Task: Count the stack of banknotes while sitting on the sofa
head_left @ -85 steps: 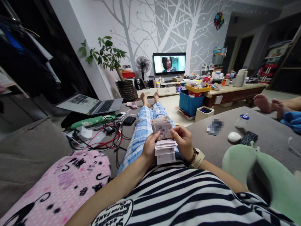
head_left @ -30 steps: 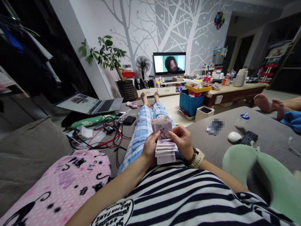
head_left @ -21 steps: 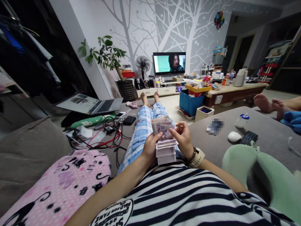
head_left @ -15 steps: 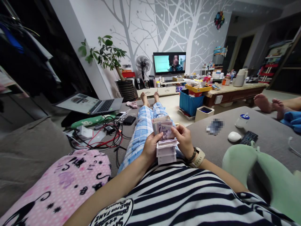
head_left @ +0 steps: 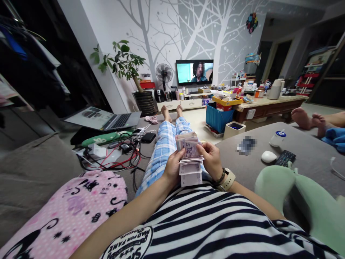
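A stack of purple banknotes [head_left: 191, 149] is held between both hands above my lap, the top one marked with a 5. My left hand [head_left: 174, 165] grips the stack's left side, thumb lying on the face of the notes. On the other side, my right hand [head_left: 211, 158] pinches the right edge between thumb and curled fingers. The lower part of the notes folds down in overlapping layers toward my striped shirt [head_left: 205, 216]. Fingers beneath the stack are hidden. A pale watch [head_left: 228, 180] and a dark bracelet circle my right wrist.
On the grey sofa to the left lie tangled cables [head_left: 132, 151], a laptop [head_left: 107, 120] and a pink blanket [head_left: 72, 212]. To the right are a white mouse [head_left: 268, 156], a keyboard [head_left: 285, 158] and a green neck pillow [head_left: 275, 183]. Another person's feet [head_left: 302, 118] rest farther right.
My left thumb has shifted slightly up and left across the top note. The upper notes sit closer together, and the hanging lower ends have risen a little.
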The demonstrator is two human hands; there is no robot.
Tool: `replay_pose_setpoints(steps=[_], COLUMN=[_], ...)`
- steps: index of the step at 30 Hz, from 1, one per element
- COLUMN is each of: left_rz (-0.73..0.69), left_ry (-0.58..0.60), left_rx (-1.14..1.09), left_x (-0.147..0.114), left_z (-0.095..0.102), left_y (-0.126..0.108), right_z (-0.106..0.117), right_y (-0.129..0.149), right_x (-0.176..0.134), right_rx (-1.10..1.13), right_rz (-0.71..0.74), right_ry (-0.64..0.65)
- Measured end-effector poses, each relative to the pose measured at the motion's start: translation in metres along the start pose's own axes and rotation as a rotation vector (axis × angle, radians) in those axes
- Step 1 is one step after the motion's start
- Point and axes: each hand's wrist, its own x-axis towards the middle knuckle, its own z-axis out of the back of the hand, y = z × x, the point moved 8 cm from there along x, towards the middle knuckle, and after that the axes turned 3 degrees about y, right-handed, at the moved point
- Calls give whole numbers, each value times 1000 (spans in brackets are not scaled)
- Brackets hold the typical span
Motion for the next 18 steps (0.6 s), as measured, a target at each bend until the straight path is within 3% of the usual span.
replay_pose_setpoints(steps=[18], left_rz=[-12], left_ry=[-60], left_rx=[-26], left_x=[4], left_z=[5], left_y=[-2], right_z=[-5], right_y=[11], right_x=[-3], right_rx=[71], right_rz=[44], right_ry=[49])
